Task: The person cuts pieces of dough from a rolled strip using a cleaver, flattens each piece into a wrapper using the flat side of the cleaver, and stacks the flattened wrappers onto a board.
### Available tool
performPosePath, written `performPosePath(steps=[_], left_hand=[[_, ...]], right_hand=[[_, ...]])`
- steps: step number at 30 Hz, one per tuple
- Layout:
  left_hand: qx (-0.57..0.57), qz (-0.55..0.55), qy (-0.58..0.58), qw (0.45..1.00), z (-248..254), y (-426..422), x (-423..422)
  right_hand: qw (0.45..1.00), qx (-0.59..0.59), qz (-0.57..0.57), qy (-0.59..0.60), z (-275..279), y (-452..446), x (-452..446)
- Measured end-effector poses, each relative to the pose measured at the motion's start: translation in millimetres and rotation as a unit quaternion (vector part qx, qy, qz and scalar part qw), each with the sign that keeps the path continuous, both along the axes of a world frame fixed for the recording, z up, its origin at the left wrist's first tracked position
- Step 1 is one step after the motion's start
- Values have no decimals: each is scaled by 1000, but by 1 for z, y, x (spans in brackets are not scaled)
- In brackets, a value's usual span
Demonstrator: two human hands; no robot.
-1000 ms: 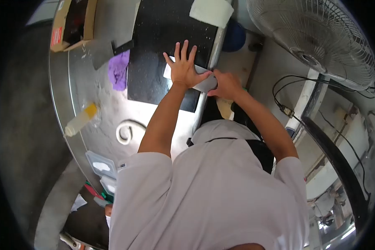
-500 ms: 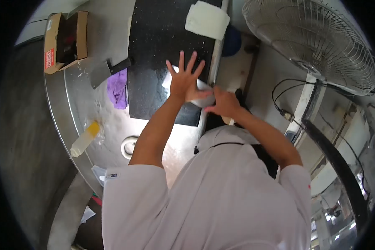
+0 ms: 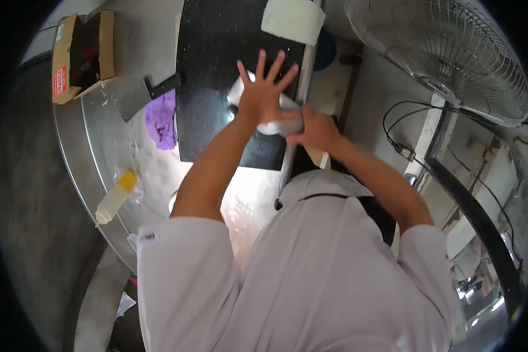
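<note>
On the black board [image 3: 211,58], a pale, shiny white thing [image 3: 270,128] lies partly under my hands; its kind I cannot make out. My left hand [image 3: 265,98] is open over it, fingers spread wide and pointing toward the far side. Close to its thumb, at the board's near right edge, my right hand [image 3: 317,132] is closed against the pale thing's right end. The right fingertips are mostly hidden. A cleaver [image 3: 144,100] with a black handle lies left of the board, its handle reaching the edge. Next to it is a crumpled purple cloth [image 3: 161,120].
A folded white towel [image 3: 292,20] rests at the board's far right corner. An open cardboard box [image 3: 107,44] stands far left. Nearer lies a yellow-and-white bottle [image 3: 116,196] on the metal table [image 3: 141,167]. A large fan [image 3: 446,56] with cables [image 3: 393,132] stands at right.
My left hand has moved slightly toward the far side and right, still spread. More of the pale thing shows below it. The right hand stays nearly in place; the view has shifted a little.
</note>
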State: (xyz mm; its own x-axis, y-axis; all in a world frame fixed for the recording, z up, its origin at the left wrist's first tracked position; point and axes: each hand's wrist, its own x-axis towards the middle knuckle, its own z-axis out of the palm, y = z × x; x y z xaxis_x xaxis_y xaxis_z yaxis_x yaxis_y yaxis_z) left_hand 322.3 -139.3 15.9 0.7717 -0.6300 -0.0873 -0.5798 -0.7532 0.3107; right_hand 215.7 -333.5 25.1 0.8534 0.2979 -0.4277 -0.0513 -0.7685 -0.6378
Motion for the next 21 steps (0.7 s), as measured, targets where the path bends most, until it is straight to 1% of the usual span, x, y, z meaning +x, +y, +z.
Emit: performPosePath(steps=[1,3,4,5,6,7,9,10,11,12,14,15,17,19,20,21], left_hand=[[-53,16,-45,997,-2,-1,9],[-19,37,-76,996,3,-2,32],[-1,43,-85,995,2,-2,41],[-15,51,-100,994,-1,0,43],[-16,41,-83,996,-1,3,31],[-16,32,-67,997,0,6,22],[-5,-2,-7,1000,2,8,-26],[44,-11,24,999,6,0,-43],[-9,-17,29,999,-3,-8,-48],[-1,-19,28,999,-4,-16,-38],[12,-12,37,999,-4,-23,-26],[-13,41,-22,999,-7,-23,-18],[-72,127,-133,980,-15,-20,-3],[-54,179,-132,973,-12,-7,10],[-47,189,-128,972,-14,-2,10],[-41,187,-122,974,-11,0,-4]], right_hand=[[1000,15,1,-2,0,-3,17],[999,27,-1,-22,6,-6,55],[1000,14,22,-17,13,-5,71],[999,4,44,-1,14,-5,76],[998,36,51,-22,8,-6,71],[998,41,49,-12,11,-1,45],[998,6,45,34,16,-2,-3],[998,8,43,40,11,-3,-25],[999,-9,31,15,0,-7,-41],[999,-30,26,-18,-10,-17,-35],[998,-31,56,-3,-12,-36,3],[997,-25,71,17,-7,-38,16],[990,40,130,-28,-2,-43,65],[977,5,203,-68,9,-35,104],[977,10,201,-64,7,-34,95],[976,47,211,-22,5,-31,88]])
